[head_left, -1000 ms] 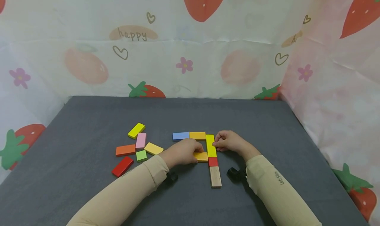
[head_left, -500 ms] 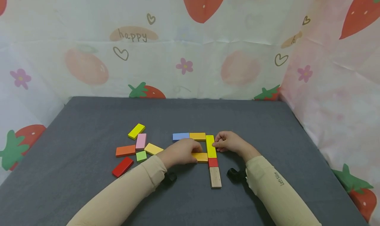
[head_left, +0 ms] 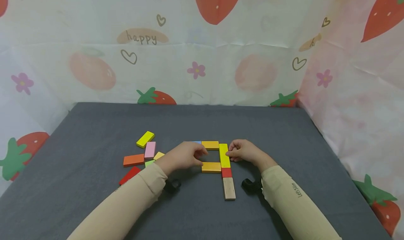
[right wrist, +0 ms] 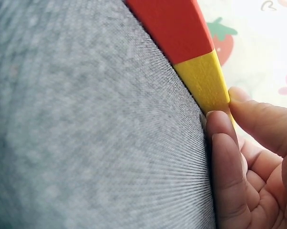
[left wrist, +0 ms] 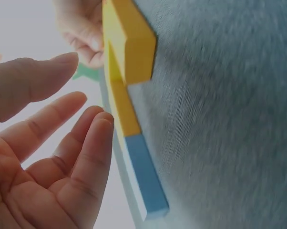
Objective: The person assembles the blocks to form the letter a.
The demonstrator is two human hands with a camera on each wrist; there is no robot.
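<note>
My left hand (head_left: 183,156) is raised beside the flat layout of blocks, its thumb and fingers apart and nothing between them. Just right of it lies an orange-yellow block (head_left: 211,167), clear of the fingertips. Behind, another orange-yellow block (head_left: 210,145) adjoins a blue block (left wrist: 147,176), which the left hand partly hides in the head view. My right hand (head_left: 247,151) holds a long yellow block (head_left: 224,156) by its right edge, thumb on top and fingers against the side. Below the yellow block follow a small red block (head_left: 226,172) and a plain wooden block (head_left: 229,188).
Loose blocks lie at left: a yellow one (head_left: 145,139), a pink one (head_left: 150,150), an orange one (head_left: 133,160), and partly covered red (head_left: 129,175), green (head_left: 149,163) and pale yellow (head_left: 159,156) ones. A grey cloth (head_left: 268,124) covers the table.
The left hand has let go of the nearer orange-yellow block and moved left, its fingers spreading. That block stays against the column. The right hand has not visibly moved.
</note>
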